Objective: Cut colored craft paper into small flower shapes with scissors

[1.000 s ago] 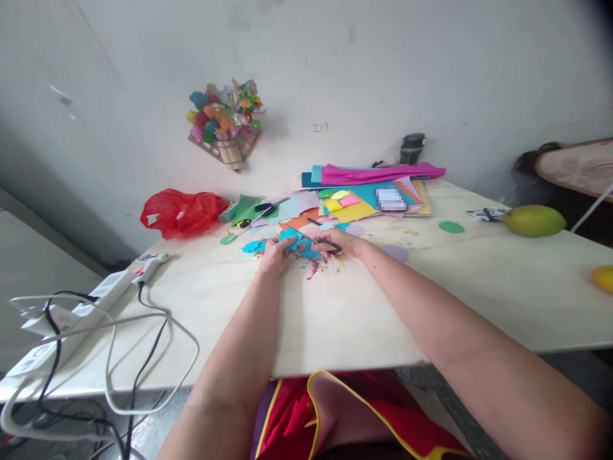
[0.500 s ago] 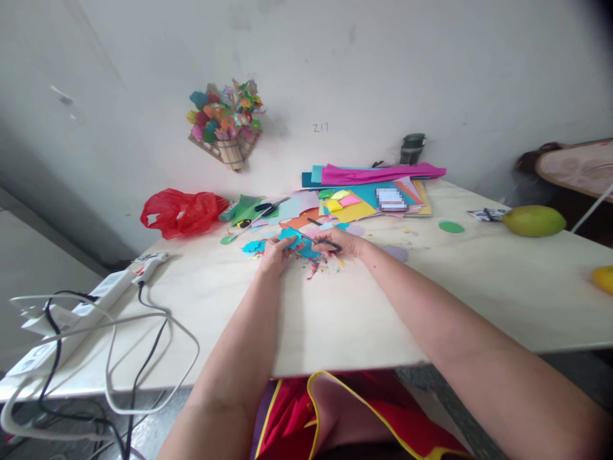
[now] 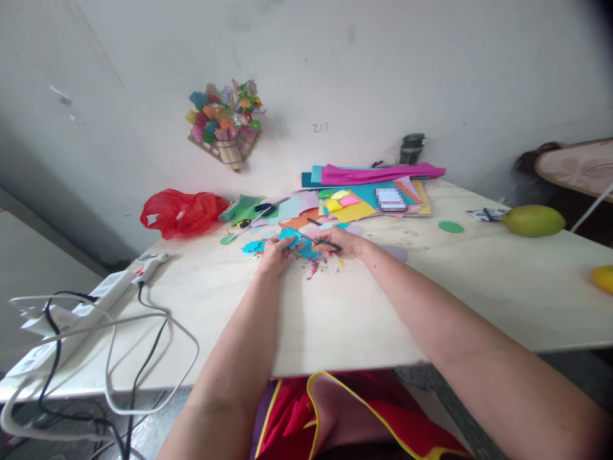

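My left hand point(image 3: 276, 253) pinches a blue paper piece point(image 3: 289, 238) with a scalloped edge. My right hand point(image 3: 343, 243) is closed round the black handles of a pair of scissors point(image 3: 328, 244), whose blades point left at the edge of the blue piece. More blue paper cutouts point(image 3: 253, 248) lie left of my left hand, and another blue sheet point(image 3: 309, 250) is under and between the hands. Small coloured scraps point(image 3: 316, 268) are scattered on the table just below them.
Behind the hands are coloured sheets point(image 3: 359, 211), a phone point(image 3: 391, 199) and other scissors point(image 3: 265, 208). A red plastic bag point(image 3: 182, 213) sits at the back left, a power strip point(image 3: 76, 319) with loose cables at the left, a mango point(image 3: 534, 220) at the right.
The blue piece in my left hand has turned slightly, and its scalloped edge shows more clearly beside the scissor blades. Both arms have hardly moved.
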`<action>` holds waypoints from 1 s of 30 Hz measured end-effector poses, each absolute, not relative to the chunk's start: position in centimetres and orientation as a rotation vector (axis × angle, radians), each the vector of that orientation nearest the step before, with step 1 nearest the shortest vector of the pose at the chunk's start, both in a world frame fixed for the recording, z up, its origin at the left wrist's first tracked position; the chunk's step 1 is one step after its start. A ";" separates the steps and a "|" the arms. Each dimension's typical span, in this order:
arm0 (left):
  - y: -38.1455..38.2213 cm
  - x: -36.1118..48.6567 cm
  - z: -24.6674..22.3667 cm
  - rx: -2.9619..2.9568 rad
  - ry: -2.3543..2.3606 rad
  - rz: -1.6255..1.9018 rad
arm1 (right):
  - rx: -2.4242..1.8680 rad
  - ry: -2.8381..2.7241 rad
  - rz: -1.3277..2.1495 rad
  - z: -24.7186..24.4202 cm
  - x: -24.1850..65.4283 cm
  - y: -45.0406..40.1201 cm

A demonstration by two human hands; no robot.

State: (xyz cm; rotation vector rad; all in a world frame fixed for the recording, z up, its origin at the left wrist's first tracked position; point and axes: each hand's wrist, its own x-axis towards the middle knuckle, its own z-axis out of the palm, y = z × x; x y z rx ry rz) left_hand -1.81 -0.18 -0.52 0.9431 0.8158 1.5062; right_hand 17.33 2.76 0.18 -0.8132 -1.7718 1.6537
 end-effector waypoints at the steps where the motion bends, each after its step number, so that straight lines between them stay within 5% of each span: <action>1: -0.2 -1.8 -0.5 0.939 0.814 1.506 | -0.815 -1.764 1.660 0.2 17.3 2.8; 30: 0.1 -2.0 -0.8 0.961 0.796 1.485 | -0.865 -1.977 1.422 0.4 18.4 2.6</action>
